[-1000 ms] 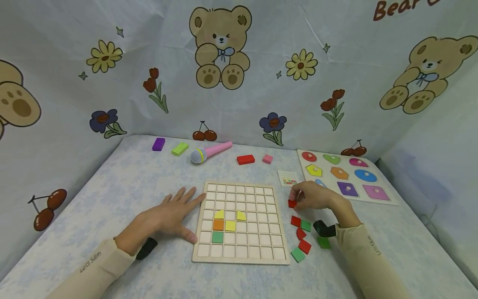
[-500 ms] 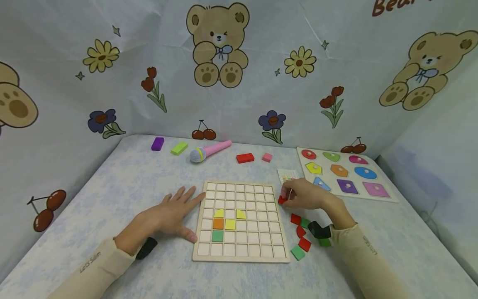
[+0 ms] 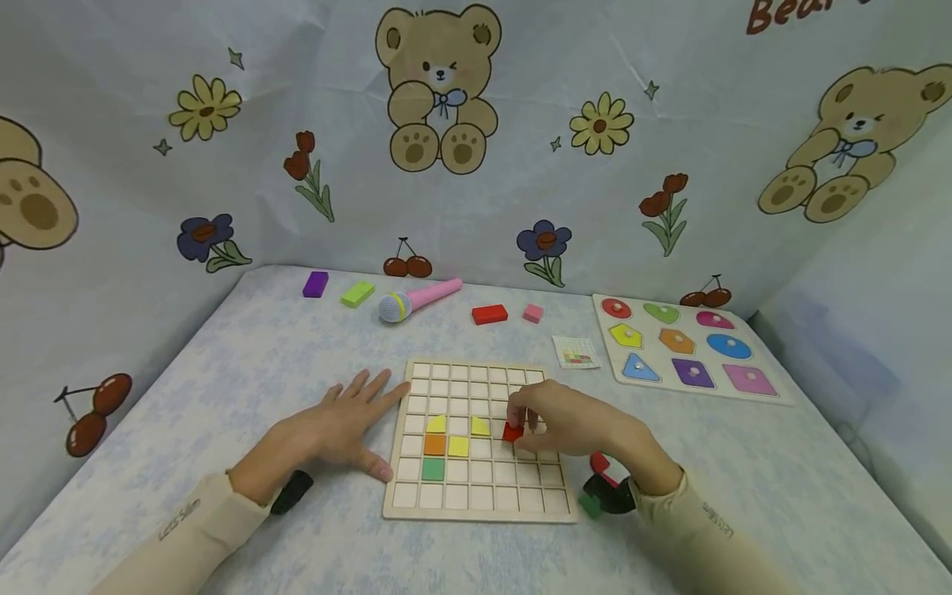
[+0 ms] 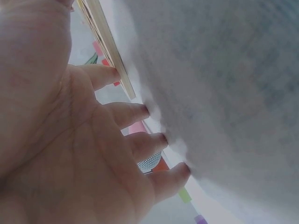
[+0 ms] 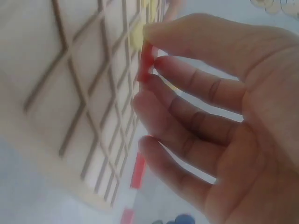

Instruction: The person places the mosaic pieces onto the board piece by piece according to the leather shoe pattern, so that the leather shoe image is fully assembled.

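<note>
A wooden grid board [image 3: 480, 522] lies on the table, with yellow, orange and green tiles set in some cells. Over its right half, my right hand [image 3: 576, 420] pinches a red tile [image 3: 511, 431] between thumb and fingertips; the right wrist view shows this red tile [image 5: 146, 58] close to the grid. My left hand [image 3: 338, 430] rests spread beside the board's left edge, thumb and index finger touching the frame. In the left wrist view the left hand's fingers [image 4: 170, 179] are straight on the tabletop. Loose red and green tiles right of the board are partly hidden by the right wrist.
A small pattern card [image 3: 576, 353] lies behind the board's right corner. Further right is a knob puzzle board [image 3: 669, 376]. Along the back are a pink toy microphone [image 3: 420, 299], a red block [image 3: 489, 314], a pink block [image 3: 532, 313], a lime block [image 3: 358, 294] and a purple block [image 3: 316, 284].
My right hand has carried the red tile leftward and nearer, from the table beside the card to over the board's right half. The left hand has stayed in place.
</note>
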A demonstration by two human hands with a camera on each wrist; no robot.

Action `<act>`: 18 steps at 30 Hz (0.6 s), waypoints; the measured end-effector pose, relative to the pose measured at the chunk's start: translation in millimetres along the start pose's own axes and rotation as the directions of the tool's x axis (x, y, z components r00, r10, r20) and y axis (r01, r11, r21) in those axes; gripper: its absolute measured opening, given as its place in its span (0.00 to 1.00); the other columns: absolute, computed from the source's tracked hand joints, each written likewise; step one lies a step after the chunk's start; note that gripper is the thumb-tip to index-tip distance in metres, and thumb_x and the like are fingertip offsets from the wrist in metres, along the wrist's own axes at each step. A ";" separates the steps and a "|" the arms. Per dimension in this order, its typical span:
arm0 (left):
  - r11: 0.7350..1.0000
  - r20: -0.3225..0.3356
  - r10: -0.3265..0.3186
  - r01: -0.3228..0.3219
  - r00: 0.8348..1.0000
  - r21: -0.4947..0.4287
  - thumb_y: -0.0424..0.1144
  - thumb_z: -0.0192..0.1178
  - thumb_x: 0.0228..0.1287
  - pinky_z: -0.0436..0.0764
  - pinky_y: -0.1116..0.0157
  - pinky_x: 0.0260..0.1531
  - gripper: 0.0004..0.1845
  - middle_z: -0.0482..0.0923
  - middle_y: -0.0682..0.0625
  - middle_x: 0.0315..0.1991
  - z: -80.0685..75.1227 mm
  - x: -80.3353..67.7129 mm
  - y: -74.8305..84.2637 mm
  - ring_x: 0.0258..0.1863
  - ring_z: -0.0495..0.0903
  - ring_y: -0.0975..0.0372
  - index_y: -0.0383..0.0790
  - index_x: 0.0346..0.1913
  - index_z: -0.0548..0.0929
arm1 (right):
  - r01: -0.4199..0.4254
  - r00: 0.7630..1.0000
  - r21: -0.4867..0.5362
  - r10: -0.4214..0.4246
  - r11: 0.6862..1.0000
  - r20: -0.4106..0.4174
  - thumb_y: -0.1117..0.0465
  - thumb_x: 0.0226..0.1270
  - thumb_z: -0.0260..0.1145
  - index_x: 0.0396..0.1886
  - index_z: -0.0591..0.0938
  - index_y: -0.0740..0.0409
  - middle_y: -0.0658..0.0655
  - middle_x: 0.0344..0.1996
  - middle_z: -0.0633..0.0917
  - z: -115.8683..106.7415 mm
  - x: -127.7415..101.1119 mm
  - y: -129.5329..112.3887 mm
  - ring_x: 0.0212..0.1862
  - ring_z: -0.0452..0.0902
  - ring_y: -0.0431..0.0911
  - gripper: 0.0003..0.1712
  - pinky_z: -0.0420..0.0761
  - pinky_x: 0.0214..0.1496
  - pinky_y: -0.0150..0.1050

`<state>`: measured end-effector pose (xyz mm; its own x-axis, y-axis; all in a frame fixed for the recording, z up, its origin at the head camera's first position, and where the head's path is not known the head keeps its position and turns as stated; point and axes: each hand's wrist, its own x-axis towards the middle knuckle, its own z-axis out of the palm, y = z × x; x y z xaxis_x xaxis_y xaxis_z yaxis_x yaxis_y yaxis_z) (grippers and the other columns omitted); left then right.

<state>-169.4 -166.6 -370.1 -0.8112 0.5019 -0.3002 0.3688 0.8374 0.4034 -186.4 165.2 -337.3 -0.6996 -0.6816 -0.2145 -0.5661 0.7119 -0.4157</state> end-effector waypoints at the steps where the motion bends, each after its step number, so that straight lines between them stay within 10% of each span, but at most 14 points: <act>1: 1.000 0.001 -0.001 0.001 1.000 0.000 0.68 0.72 0.44 0.41 0.31 0.71 0.67 0.37 0.36 0.81 0.3 0.3 -0.4 0.79 0.34 0.37 0.48 0.82 0.46 | 0.016 1.000 -0.001 -0.016 1.000 0.009 0.57 0.64 0.73 0.36 0.81 0.46 0.40 0.31 0.81 2.0 0.7 -4.8 0.39 0.77 0.41 0.07 0.79 0.43 0.33; 18: 1.000 -0.008 0.005 -0.005 1.000 -0.016 0.68 0.72 0.44 0.40 0.29 0.70 0.66 0.37 0.36 0.81 1.3 2.2 -1.4 0.79 0.34 0.36 0.48 0.82 0.47 | 0.201 0.978 -0.116 -0.193 0.973 0.077 0.57 0.63 0.72 0.36 0.81 0.47 0.42 0.31 0.78 29.6 20.4 -48.3 0.34 0.70 0.34 0.07 0.73 0.36 0.26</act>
<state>-171.1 -166.4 -372.4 -0.8129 0.5044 -0.2913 0.3655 0.8311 0.4190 -160.5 111.8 -347.8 -0.5413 -0.8172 -0.1980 -0.7417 0.5750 -0.3452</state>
